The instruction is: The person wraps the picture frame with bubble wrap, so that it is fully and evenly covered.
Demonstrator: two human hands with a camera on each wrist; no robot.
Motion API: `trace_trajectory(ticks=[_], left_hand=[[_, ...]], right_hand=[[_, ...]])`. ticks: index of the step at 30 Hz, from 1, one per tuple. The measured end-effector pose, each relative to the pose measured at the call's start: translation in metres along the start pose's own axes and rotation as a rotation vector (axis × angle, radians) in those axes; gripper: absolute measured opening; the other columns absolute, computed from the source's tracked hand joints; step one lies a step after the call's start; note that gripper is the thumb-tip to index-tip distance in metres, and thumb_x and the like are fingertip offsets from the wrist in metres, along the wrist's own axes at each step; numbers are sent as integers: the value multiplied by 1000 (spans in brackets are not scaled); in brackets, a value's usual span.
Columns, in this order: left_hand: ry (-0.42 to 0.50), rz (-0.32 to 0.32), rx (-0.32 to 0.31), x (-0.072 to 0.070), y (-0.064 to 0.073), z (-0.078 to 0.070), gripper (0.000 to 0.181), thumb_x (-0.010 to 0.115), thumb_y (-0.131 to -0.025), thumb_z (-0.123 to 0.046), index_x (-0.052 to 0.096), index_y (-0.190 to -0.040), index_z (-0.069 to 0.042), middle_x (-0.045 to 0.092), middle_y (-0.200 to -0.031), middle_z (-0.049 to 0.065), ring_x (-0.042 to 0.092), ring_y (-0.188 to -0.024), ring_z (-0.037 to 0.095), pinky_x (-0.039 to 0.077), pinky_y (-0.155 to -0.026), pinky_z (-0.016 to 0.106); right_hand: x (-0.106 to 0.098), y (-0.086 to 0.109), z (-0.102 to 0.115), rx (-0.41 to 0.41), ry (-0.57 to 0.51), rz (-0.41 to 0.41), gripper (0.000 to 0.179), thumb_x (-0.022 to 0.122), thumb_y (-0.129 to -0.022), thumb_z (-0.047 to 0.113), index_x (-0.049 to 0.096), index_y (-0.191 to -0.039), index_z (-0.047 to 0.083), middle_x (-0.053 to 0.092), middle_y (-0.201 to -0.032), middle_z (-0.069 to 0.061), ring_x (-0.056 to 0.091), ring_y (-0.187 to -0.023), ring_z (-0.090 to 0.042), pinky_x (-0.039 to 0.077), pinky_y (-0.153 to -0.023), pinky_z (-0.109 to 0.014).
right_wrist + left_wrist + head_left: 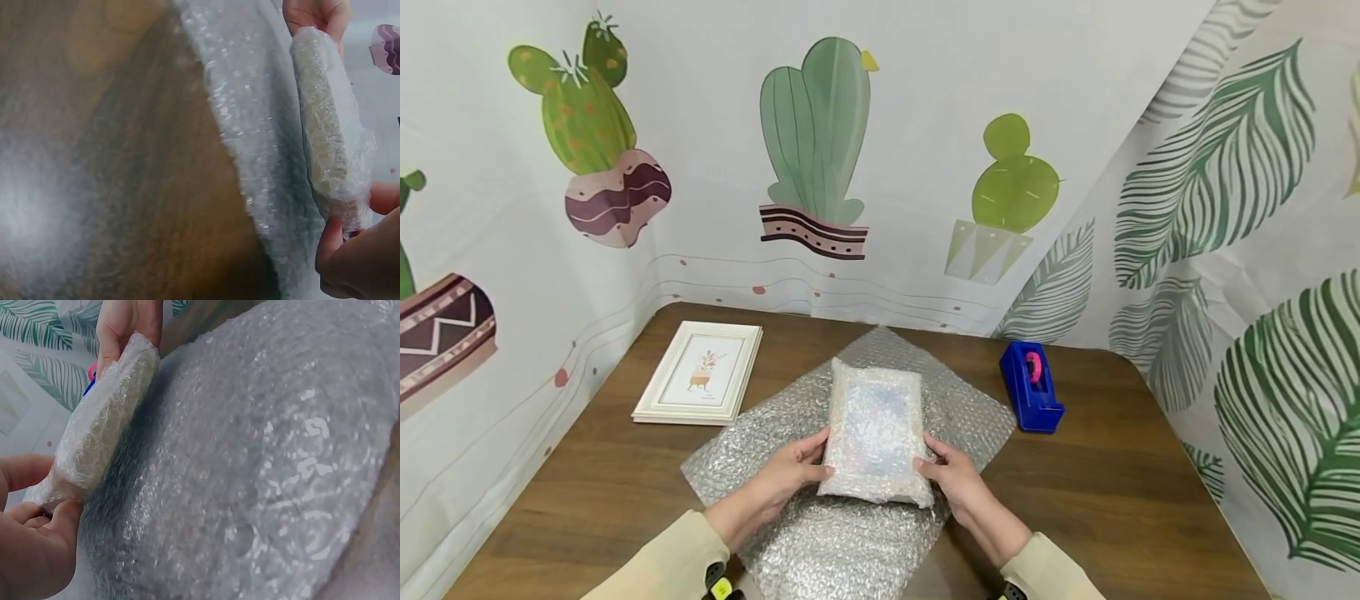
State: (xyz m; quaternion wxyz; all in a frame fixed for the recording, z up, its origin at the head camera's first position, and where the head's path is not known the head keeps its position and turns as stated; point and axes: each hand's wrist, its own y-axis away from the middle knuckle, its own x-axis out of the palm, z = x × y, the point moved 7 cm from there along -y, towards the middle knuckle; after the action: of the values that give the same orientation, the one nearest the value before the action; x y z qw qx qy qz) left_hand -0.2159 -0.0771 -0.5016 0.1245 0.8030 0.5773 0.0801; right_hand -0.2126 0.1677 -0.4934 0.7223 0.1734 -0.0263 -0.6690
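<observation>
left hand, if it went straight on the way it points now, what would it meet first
Likely the pale rectangular package in clear bubble wrap, whose left edge the left hand grips; whether it would slide underneath is hard to judge.

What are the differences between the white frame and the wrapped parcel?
The frame is unwrapped and its plant picture shows clearly; the parcel is covered in bubble wrap, which blurs what is inside. No hand touches the frame, while the left hand and right hand hold the parcel. Both look rectangular.
</observation>
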Motion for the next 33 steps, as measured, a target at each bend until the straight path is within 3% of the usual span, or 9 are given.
trace_trajectory(ticks=[4, 7, 8, 12, 14, 18, 23, 31, 33], left_hand=[[1, 3, 0, 3, 2, -2, 77, 67, -87, 2, 32, -156, 5, 29, -162, 28, 26, -153, 47, 26, -124, 58], [1, 2, -7, 5, 1, -4, 77, 68, -88, 0, 33, -157, 1, 29, -163, 28, 25, -154, 45, 27, -124, 60], [1, 4, -10, 6, 0, -5, 77, 68, -89, -1, 33, -158, 0, 29, -163, 28, 25, -154, 45, 26, -124, 61], [-9, 11, -15, 10, -4, -10, 79, 69, -90, -3, 33, -159, -5, 27, -165, 26, 23, -155, 45, 23, -125, 64], [-11, 16, -2, 13, -7, -14, 78, 69, -90, -3, 33, -159, -4, 27, -165, 26, 22, -156, 46, 21, -125, 63], [-10, 31, 40, 23, -14, -25, 78, 69, -89, -1, 33, -159, -3, 27, -166, 25, 18, -156, 46, 15, -127, 62], [1, 52, 51, 40, -22, -37, 79, 69, -90, -3, 32, -160, -6, 28, -167, 22, 15, -158, 47, 13, -127, 64], [-10, 58, 87, 73, -38, -68, 76, 68, -92, -8, 35, -160, -15, 48, -151, 24, 43, -142, 42, 33, -122, 62], [-15, 60, 94, 83, -44, -78, 76, 69, -92, -8, 36, -160, -17, 50, -148, 24, 48, -136, 38, 39, -119, 59]], right_hand=[[-5, 2, 0, -3, -48, 19, 66, 68, -95, 11, 39, -152, -6, 60, -138, -28, 67, -110, -28, 57, -97, -37], [-9, 1, -1, -9, -112, 87, 70, 70, -95, 16, 37, -154, -3, 70, -113, -17, 64, -80, -8, 55, -74, -24], [-10, 1, -1, -8, -124, 101, 71, 70, -96, 17, 36, -155, -3, 70, -111, -17, 64, -78, -7, 56, -72, -25], [-18, 0, 2, 56, -132, 108, 69, 65, -98, 12, 32, -157, -1, 54, -140, -36, 67, -84, -10, 59, -74, -29], [-23, -1, 5, 70, -123, 114, 67, 62, -100, 11, 29, -158, 0, 53, -142, -36, 68, -85, -10, 60, -73, -30], [-37, -3, 11, 74, -123, 127, 67, 57, -103, 10, 24, -161, 3, 68, -118, -16, 70, -84, -8, 61, -71, -29], [-60, -4, 22, 58, -116, 118, 67, 56, -104, 10, 22, -161, 3, 66, -103, 6, 69, -81, -4, 61, -70, -26], [-100, -5, 41, -14, -165, 122, 66, 48, -106, 7, 15, -162, -1, 69, -91, 17, 68, -80, 0, 59, -71, -22], [-114, -3, 43, -38, -203, 116, 61, 48, -107, 8, 24, -163, 6, 70, -93, 17, 68, -83, -1, 59, -74, -22]])
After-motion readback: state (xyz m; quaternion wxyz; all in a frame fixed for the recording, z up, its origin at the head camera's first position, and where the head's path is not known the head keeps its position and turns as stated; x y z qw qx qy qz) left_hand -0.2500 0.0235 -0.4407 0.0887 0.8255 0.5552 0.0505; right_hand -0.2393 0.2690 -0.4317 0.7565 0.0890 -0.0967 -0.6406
